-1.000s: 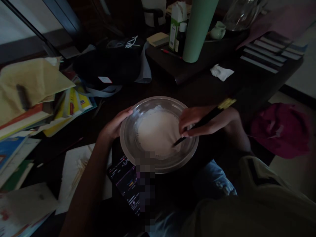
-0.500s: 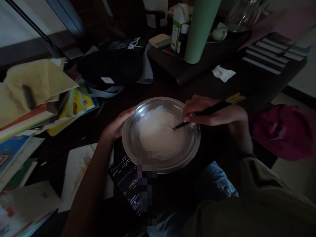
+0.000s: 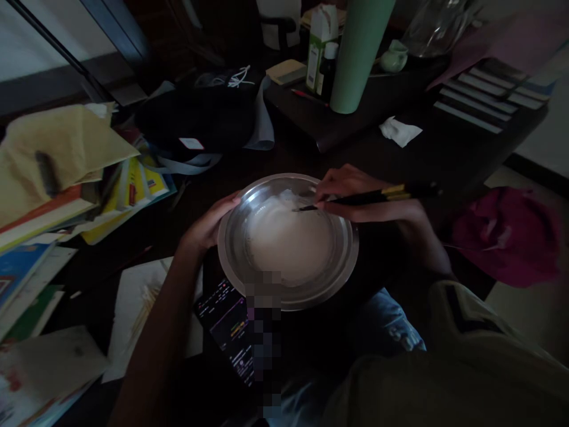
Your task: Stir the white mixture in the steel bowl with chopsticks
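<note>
A wide metal bowl [image 3: 345, 274] stands in front of me with a pale, milky liquid [image 3: 288, 246] in it. My left hand [image 3: 210, 225] grips the bowl's left rim, thumb on the edge; its other fingers are hidden beneath or behind the bowl. Over the far right rim, my right hand [image 3: 347, 188] is closed around black chopsticks [image 3: 377, 196] with gold bands. Their tips reach the liquid near its far side. A blurred square patch covers part of the bowl's near edge.
A lit phone [image 3: 229, 332] lies left of the bowl's near side, beside toothpick-like sticks on white paper [image 3: 124, 320]. Books and envelopes [image 3: 66, 142] crowd the left. Behind are a black bag [image 3: 200, 112], a green cylinder [image 3: 362, 59] and a crumpled tissue [image 3: 400, 131].
The chopstick tips have swept from the right of the liquid to its far side, and my right hand has shifted left and tilted the chopsticks flatter. My left hand keeps its grip.
</note>
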The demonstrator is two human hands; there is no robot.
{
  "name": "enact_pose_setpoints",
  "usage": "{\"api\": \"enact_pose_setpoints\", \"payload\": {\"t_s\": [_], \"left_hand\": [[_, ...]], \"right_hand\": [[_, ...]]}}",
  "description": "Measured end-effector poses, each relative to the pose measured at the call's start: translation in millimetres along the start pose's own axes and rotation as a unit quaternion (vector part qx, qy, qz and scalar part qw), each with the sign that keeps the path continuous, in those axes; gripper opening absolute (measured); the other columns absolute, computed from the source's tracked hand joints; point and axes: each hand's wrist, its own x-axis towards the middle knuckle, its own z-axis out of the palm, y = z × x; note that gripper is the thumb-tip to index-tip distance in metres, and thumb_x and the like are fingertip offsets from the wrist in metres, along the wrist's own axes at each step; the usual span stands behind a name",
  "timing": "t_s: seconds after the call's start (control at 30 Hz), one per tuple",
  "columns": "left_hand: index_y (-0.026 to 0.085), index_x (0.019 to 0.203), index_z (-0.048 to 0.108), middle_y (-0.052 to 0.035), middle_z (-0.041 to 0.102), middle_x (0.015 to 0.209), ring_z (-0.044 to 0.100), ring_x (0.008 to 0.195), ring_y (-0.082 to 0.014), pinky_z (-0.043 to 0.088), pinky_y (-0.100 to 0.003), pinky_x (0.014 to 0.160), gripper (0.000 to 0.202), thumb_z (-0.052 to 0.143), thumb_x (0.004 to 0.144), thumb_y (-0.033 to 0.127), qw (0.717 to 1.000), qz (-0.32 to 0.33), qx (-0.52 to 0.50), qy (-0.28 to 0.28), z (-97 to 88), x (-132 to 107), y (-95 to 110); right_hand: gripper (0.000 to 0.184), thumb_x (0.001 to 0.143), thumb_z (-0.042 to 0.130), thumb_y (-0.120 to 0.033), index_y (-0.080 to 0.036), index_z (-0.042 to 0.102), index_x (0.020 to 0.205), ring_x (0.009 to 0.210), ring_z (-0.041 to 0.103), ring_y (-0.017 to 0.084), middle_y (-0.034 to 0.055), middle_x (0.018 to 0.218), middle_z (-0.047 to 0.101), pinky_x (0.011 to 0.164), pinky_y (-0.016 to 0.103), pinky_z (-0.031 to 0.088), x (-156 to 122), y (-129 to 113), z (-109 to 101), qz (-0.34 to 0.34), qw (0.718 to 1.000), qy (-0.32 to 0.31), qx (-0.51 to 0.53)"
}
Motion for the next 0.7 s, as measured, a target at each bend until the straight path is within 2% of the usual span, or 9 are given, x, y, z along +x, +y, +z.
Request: {"api": "enact_pose_setpoints", "payload": {"t_s": [0.07,0.13,0.2,0.23,0.37,0.43,0.53,0.6,0.7], "left_hand": [[0.017,0.125,0.066,-0.0044,0.077,0.101,0.07,0.076,-0.0127,0.053,-0.018,0.065,0.045,0.066,0.083,0.035,1.0,0.005,0.0,-0.002,-0.9,1.0,-0.7],[0.018,0.123,0.067,-0.0043,0.077,0.103,0.071,0.078,-0.0125,0.053,-0.017,0.067,0.044,0.066,0.083,0.034,1.0,0.01,0.0,0.0,-0.8,0.8,-0.5],[0.018,0.122,0.067,-0.0044,0.076,0.107,0.071,0.083,-0.0134,0.054,-0.018,0.07,0.043,0.067,0.083,0.034,1.0,0.01,0.001,0.005,0.3,-0.1,0.3],[0.018,0.122,0.068,-0.0044,0.076,0.109,0.071,0.085,-0.014,0.054,-0.018,0.072,0.043,0.067,0.082,0.034,1.0,0.01,0.001,0.006,1.0,-0.5,0.8],[0.019,0.121,0.069,-0.0029,0.076,0.105,0.071,0.086,-0.0148,0.054,-0.019,0.072,0.042,0.067,0.082,0.034,1.0,0.009,0.002,0.007,3.5,-1.9,2.6],[0.02,0.12,0.07,-0.0014,0.077,0.1,0.071,0.085,-0.0141,0.054,-0.018,0.071,0.04,0.066,0.083,0.033,1.0,0.01,0.004,0.009,3.7,-2.5,2.9],[0.021,0.121,0.069,0.0003,0.077,0.095,0.071,0.08,-0.0125,0.053,-0.017,0.067,0.038,0.065,0.084,0.032,1.0,0.01,0.008,0.014,2.3,-3.0,2.4],[0.02,0.12,0.069,0.0003,0.077,0.093,0.071,0.074,-0.0118,0.053,-0.016,0.063,0.039,0.066,0.084,0.034,1.0,0.01,0.009,0.016,1.1,-2.6,1.9],[0.018,0.119,0.07,-0.0015,0.078,0.092,0.071,0.072,-0.0129,0.053,-0.017,0.061,0.041,0.068,0.081,0.035,1.0,0.009,0.007,0.013,0.5,-1.3,1.7]], "right_hand": [[0.029,0.098,0.048,-0.037,-0.015,0.066,0.093,0.091,0.057,0.016,0.0056,0.094,0.066,0.092,0.037,0.038,-4.6,3.4,-12.8,-0.026,0.999,-0.029,0.023],[0.026,0.098,0.05,-0.033,-0.014,0.066,0.09,0.087,0.058,0.013,0.0048,0.089,0.066,0.087,0.031,0.041,-3.1,-0.3,-16.8,-0.094,0.987,-0.104,0.08],[0.022,0.099,0.049,-0.029,-0.015,0.065,0.091,0.094,0.06,0.013,0.0041,0.089,0.067,0.087,0.027,0.043,3.8,-9.2,-9.4,-0.159,0.963,-0.174,0.131],[0.022,0.1,0.047,-0.028,-0.016,0.064,0.092,0.1,0.059,0.014,0.0039,0.09,0.067,0.091,0.028,0.043,8.3,-14.3,-2.3,-0.167,0.957,-0.191,0.137],[0.025,0.101,0.042,-0.033,-0.019,0.062,0.109,0.11,0.057,0.017,0.0049,0.112,0.066,0.101,0.032,0.04,21.2,-26.4,27.9,-0.11,0.985,-0.104,0.084],[0.03,0.101,0.039,-0.036,-0.017,0.06,0.113,0.11,0.056,0.02,0.0074,0.113,0.065,0.103,0.037,0.039,20.2,-23.8,31.9,-0.071,0.994,-0.056,0.054],[0.031,0.101,0.038,-0.035,-0.016,0.061,0.106,0.103,0.057,0.021,0.0087,0.104,0.065,0.101,0.043,0.037,9.2,-12.7,18.6,-0.029,0.999,-0.021,0.024],[0.028,0.1,0.042,-0.034,-0.016,0.062,0.098,0.095,0.057,0.019,0.007,0.097,0.064,0.097,0.042,0.038,0.0,-5.4,3.4,-0.009,1.0,-0.009,0.011],[0.024,0.098,0.048,-0.033,-0.016,0.064,0.09,0.088,0.058,0.014,0.0042,0.09,0.065,0.093,0.035,0.041,-5.6,-2.7,-10.9,-0.055,0.996,-0.048,0.055]]}}
